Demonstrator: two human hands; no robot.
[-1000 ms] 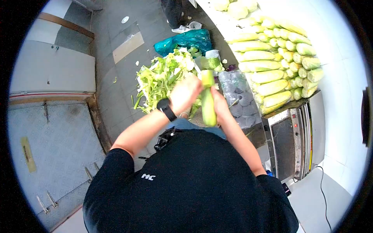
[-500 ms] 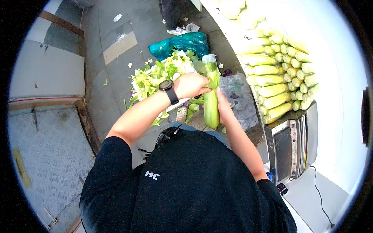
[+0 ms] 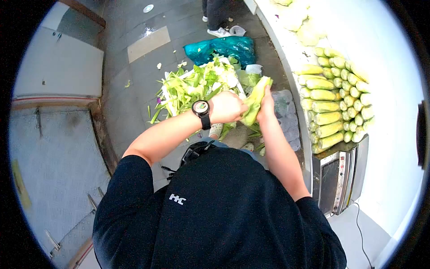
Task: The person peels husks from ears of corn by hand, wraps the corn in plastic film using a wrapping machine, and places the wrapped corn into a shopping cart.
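A pale green ear of corn in its husk [image 3: 256,101] is held tilted in front of me, its upper end leaning right. My right hand [image 3: 266,106] is closed around its right side. My left hand [image 3: 228,107], below a black wristwatch [image 3: 201,108], is curled shut against the ear's lower left side; what its fingers grip is hidden. Just beyond the left hand, a heap of green leaves and trimmings [image 3: 197,83] fills a light-coloured container whose edge barely shows.
Stacked ears of corn [image 3: 329,105] lie on the white counter [image 3: 289,54] at right, with pale cabbage-like heads [image 3: 309,29] behind. A teal plastic bag [image 3: 224,49] lies on the floor near another person's shoe [image 3: 219,32]. Net-like bags [image 3: 286,119] sit below the counter.
The ear has gone from nearly upright to tilted, its top now leaning right. My left hand has moved from its upper part to its lower end. The view has shifted slightly.
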